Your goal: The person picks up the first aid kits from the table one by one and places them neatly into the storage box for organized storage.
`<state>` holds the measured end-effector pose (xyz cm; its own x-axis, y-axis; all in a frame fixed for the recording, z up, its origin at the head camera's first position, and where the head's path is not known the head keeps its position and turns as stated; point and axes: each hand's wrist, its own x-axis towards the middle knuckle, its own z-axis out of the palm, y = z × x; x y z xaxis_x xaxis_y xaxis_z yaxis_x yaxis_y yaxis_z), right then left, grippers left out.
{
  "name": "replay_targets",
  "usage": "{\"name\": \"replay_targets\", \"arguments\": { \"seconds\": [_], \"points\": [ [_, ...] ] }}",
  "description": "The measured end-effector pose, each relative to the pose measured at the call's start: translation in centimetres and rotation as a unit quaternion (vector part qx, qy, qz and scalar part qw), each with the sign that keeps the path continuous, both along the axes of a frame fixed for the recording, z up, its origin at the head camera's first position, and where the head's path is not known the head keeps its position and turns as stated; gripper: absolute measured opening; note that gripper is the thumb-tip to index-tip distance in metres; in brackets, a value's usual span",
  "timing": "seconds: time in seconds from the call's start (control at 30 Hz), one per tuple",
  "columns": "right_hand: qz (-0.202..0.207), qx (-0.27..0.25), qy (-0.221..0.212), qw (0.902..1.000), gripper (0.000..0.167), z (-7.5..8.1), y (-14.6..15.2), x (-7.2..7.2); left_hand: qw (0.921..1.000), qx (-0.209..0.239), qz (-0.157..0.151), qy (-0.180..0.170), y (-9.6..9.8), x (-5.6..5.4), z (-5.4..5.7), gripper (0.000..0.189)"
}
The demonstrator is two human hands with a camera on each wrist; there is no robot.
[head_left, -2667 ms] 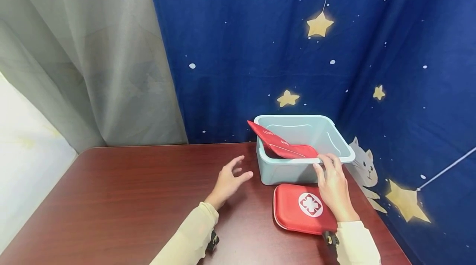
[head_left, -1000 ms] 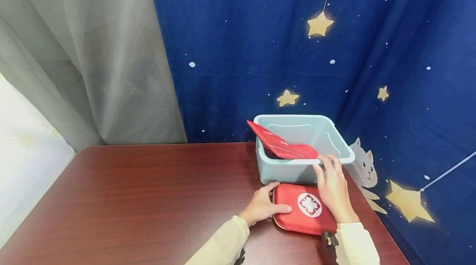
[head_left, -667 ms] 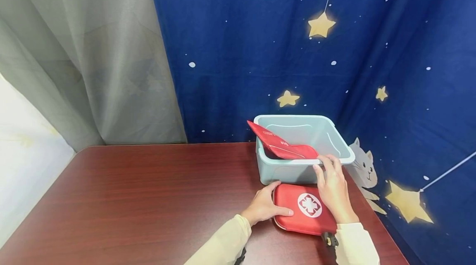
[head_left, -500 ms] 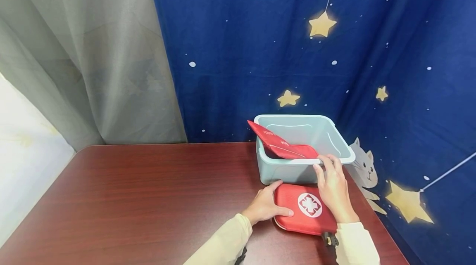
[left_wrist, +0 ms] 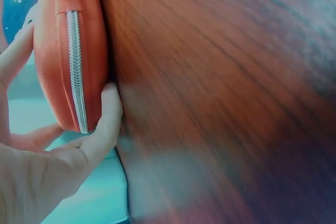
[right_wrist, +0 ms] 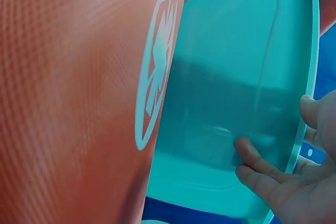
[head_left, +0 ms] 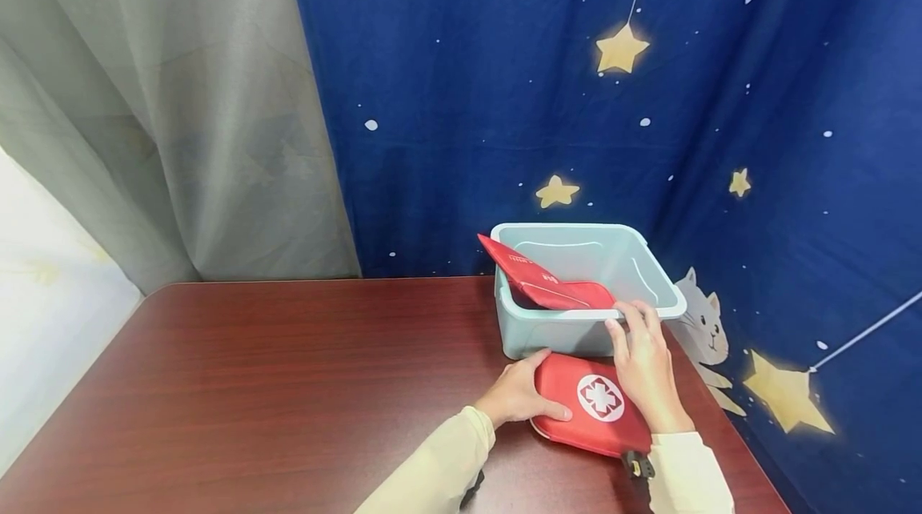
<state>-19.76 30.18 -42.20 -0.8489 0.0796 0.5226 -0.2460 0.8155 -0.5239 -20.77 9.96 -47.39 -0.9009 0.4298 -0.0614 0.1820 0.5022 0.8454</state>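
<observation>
A red zippered first-aid case (head_left: 569,426) with a white cross emblem lies in front of the light-blue plastic bin (head_left: 555,335). My left hand (head_left: 517,392) grips the case's left end, thumb on its top. In the left wrist view, fingers (left_wrist: 108,116) wrap the zippered side of the case (left_wrist: 50,61), one fingertip wedged between it and the tabletop. Over the bin's front rim, near its right corner, my right hand (head_left: 646,366) holds on; in the right wrist view its fingers (right_wrist: 262,174) lie against the outer wall. A red pouch (head_left: 529,272) leans inside the bin, one corner sticking out past the left rim.
The dark red-brown wooden table (head_left: 288,386) stretches away to the left. Behind it hang a grey curtain (head_left: 238,138) and a blue star-patterned curtain (head_left: 461,98). The table's right edge runs close beside the bin and my right forearm.
My left hand has come right and down from beside the bin and taken hold of the case's left end, which has just shifted slightly. My right hand stays on the rim.
</observation>
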Motion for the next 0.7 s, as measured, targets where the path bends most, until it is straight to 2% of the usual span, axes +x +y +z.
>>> {"name": "replay_targets", "arguments": {
  "seconds": [0.2,0.47,0.7],
  "points": [
    [0.0,0.001,0.01,0.9999,0.028,-0.12,0.05,-0.06,0.9998,0.006,0.015,-0.01,0.48,-0.16,0.01,0.093],
    [0.0,0.004,0.014,0.9999,0.027,-0.42,0.18,-0.21,0.9998,0.022,0.002,-0.003,0.56,-0.07,0.24,0.096],
    [0.001,0.002,0.005,1.0,0.028,-0.2,0.07,-0.05,0.9993,0.036,0.006,0.001,0.4,0.16,0.22,0.096]
  ]
}}
